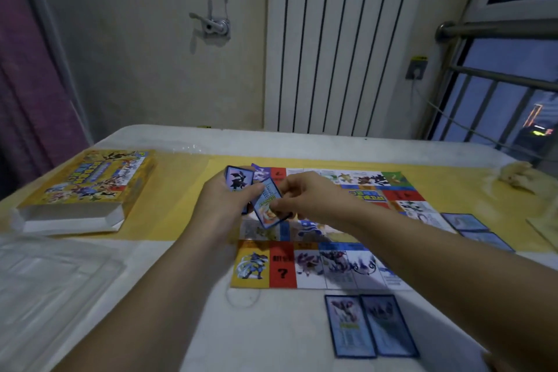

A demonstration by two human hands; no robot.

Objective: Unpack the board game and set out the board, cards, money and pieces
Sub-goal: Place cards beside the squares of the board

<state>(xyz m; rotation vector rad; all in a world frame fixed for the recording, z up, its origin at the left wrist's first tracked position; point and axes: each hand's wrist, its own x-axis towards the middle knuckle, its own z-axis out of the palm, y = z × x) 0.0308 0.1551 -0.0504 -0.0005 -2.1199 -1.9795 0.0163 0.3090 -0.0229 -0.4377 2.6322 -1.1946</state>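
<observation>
White radiator point(341, 39) and a pale wall sit behind a white tabletop point(271, 335) with a yellow cloth point(181, 196) running across its far half. Game board point(305, 266) is unfolded flat near the middle, its near edge on the bare white part and its far edge on the cloth. Left hand point(223, 208) is wrapped around a small deck of cards point(238, 181), face up, held over the board's far left corner. Right hand point(305, 193) pinches a single blue-bordered card point(267, 208) between thumb and fingers, tilted and touching the deck, so both hands are closed on cards. Two more blue cards point(371, 326) lie side by side just off the board's near edge, toward the near right of the tabletop. Another pair of cards point(474, 229) sits just past the board's right edge. The yellow game box point(87, 190) rests open-ended by the far left corner, well apart from the board. A clear plastic tray point(51, 287) sits at the near left edge. Kinda blurry, so can't read any card text.
</observation>
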